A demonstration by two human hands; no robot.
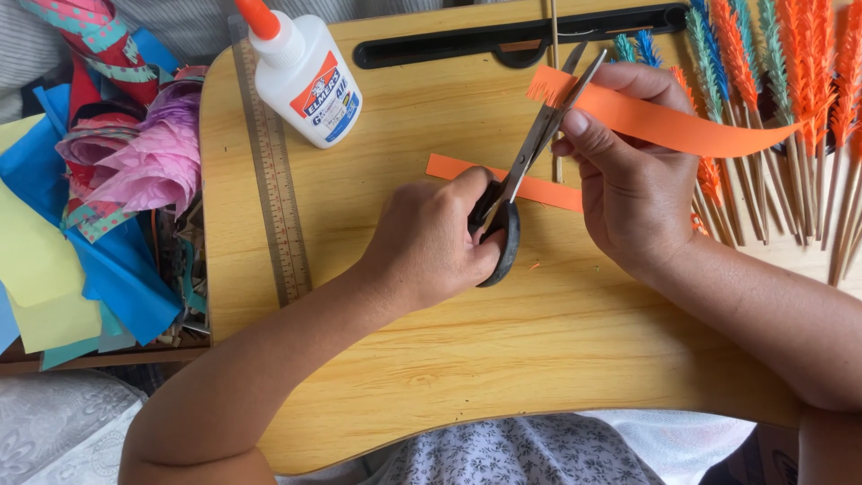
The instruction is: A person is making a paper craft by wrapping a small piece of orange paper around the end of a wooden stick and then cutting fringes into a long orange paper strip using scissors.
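**Scissors at the fringed end of an orange strip**

Head view: the left hand (429,241) has its grip closed through the black handles of a pair of scissors (530,153), thumb and fingers wrapped round the loops above the wooden counter (503,359). The blades stand slightly parted and point up and to the right, their tips at the fringed end of an orange paper strip (682,124). The right hand (628,180) pinches that strip, thumb on top and fingers curled beneath, just beside the blades; the rest of the strip trails off to the right, clear of the counter. A second orange strip (548,190) lies flat on the counter, partly under the scissors. A white glue bottle (303,74) with an orange cap lies near the top left, a ruler (277,193) runs down beside it. Fringed paper stalks on sticks (790,117), orange, green and blue, lie at the right. Coloured paper scraps (81,233) are heaped at the left edge.
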